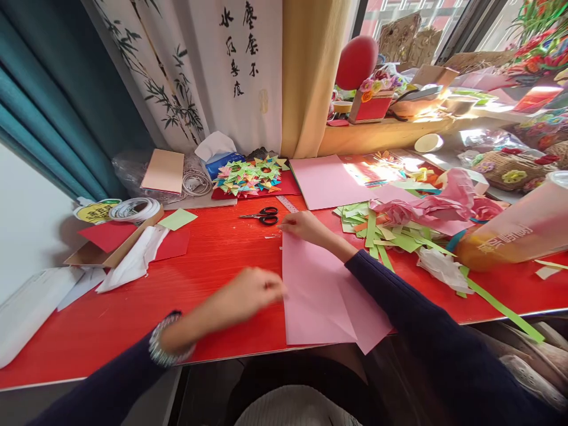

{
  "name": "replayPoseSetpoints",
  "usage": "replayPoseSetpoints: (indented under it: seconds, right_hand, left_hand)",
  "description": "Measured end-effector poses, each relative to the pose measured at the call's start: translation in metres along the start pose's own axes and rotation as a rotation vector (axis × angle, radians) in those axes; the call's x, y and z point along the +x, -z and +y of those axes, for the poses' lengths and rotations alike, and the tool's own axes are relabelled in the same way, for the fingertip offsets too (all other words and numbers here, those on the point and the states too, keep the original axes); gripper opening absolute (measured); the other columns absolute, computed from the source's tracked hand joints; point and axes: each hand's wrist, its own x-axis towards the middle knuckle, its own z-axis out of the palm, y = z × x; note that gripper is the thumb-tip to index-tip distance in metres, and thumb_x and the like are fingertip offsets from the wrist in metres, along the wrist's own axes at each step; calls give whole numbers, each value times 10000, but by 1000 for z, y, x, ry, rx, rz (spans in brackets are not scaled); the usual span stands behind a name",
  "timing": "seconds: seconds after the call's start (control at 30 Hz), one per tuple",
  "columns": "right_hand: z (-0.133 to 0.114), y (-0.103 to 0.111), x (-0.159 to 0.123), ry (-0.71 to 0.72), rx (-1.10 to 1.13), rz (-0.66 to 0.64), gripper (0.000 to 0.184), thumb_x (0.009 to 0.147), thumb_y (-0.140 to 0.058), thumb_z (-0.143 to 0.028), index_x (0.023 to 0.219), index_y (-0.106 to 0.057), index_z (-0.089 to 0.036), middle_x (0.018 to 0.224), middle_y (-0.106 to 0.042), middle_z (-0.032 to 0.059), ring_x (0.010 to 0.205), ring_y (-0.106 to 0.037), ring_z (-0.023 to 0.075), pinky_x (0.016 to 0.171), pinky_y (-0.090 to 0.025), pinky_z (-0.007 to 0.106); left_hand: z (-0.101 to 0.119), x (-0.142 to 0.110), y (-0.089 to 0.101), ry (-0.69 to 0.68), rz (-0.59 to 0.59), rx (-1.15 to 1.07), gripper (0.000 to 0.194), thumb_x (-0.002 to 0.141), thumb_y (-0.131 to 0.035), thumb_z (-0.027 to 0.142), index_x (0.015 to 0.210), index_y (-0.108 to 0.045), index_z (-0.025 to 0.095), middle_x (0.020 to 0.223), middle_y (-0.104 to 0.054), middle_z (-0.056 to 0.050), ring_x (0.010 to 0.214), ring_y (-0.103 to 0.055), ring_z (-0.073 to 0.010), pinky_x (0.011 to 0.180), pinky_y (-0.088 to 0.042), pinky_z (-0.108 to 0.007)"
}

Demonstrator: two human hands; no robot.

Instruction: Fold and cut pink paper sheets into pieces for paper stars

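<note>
Folded pink paper (315, 296) lies at the front edge of the red table, one flap slanting out past the edge at lower right. My right hand (306, 228) pinches it at its upper left corner. Beside the paper's left edge is my left hand (248, 293), its fingers curled but smeared by motion. Whether it grips the edge or only brushes it, I cannot tell. Black-handled scissors (265, 216) rest just beyond my hands, close to a pale pink ruler (287, 204).
Green paper strips (403, 239) and crumpled pink paper (444, 198) heap up at right, beside a large tilted cup-shaped container (519, 228). Folded paper stars (251, 176) and a flat pink sheet (328, 180) lie at the back. A cardboard tray (95, 255) stands at left.
</note>
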Motion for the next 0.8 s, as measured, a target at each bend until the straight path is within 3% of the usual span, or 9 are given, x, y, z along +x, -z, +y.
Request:
replayPoseSetpoints:
  seconds: [0.07, 0.17, 0.3, 0.4, 0.53, 0.67, 0.7, 0.73, 0.8]
  right_hand:
    - [-6, -3, 0, 3, 22, -22, 281, 826, -572, -339, 613, -586, -156, 565, -507, -20, 568, -426, 104, 550, -305, 215]
    - [-10, -7, 0, -4, 44, -23, 258, 836, -558, -319, 647, -614, -152, 604, -550, -17, 594, -463, 103, 559, -316, 212]
    - [-7, -6, 1, -36, 37, 30, 230, 836, -563, -287, 653, -607, -154, 606, -550, -16, 592, -450, 102, 557, -305, 217]
    - [-2, 1, 1, -75, 9, 107, 258, 848, -554, -324, 652, -582, -159, 603, -532, -7, 580, -420, 108, 553, -293, 229]
    - [7, 11, 2, -113, -27, 160, 273, 867, -527, -342, 666, -573, -163, 595, -521, -2, 562, -410, 113, 552, -286, 238]
    - [11, 10, 3, -151, -56, 137, 255, 864, -538, -344, 685, -586, -169, 614, -535, 2, 569, -412, 116, 544, -267, 247]
    - [12, 9, 4, -166, -61, 122, 258, 857, -551, -352, 677, -587, -170, 616, -536, 3, 574, -413, 119, 542, -262, 250]
    - [13, 8, 4, -183, -62, 101, 266, 845, -569, -367, 667, -588, -171, 619, -539, 5, 580, -417, 121, 540, -261, 252]
    - [13, 6, 5, -215, -52, 42, 286, 818, -605, -406, 654, -599, -172, 639, -560, 12, 598, -441, 128, 541, -270, 254]
  left_hand:
    - [-13, 38, 18, -27, 384, 55, 283, 745, -614, 376, 916, -712, 173, 961, -699, -58, 852, -586, -213, 755, -406, -271]
    - [-29, 83, 31, -28, 448, 19, 326, 732, -618, 446, 842, -694, 149, 858, -688, -67, 826, -580, -228, 758, -400, -297]
    - [-36, 97, 21, -24, 424, -79, 369, 732, -590, 502, 761, -668, 142, 746, -651, -34, 763, -572, -198, 714, -405, -278]
    - [-34, 80, 5, 2, 378, -144, 352, 717, -607, 490, 720, -654, 140, 724, -644, -25, 739, -566, -180, 692, -404, -265]
    - [-29, 31, -21, 48, 220, -206, 303, 742, -612, 432, 686, -652, 137, 695, -654, -20, 680, -560, -152, 649, -408, -242]
    - [-17, -28, -42, 140, -225, -167, 216, 774, -636, 342, 737, -702, 139, 659, -663, -8, 588, -546, -112, 533, -378, -198]
    - [-14, -39, -44, 92, -329, -108, 193, 786, -642, 328, 772, -719, 150, 682, -677, -9, 593, -566, -114, 522, -387, -193]
    - [-11, -45, -46, -3, -348, -17, 183, 826, -609, 300, 821, -728, 161, 735, -696, -18, 634, -599, -125, 549, -420, -193]
    - [-10, -47, -47, -266, -197, 264, 252, 914, -484, 233, 999, -710, 163, 943, -717, -64, 848, -655, -182, 723, -501, -241]
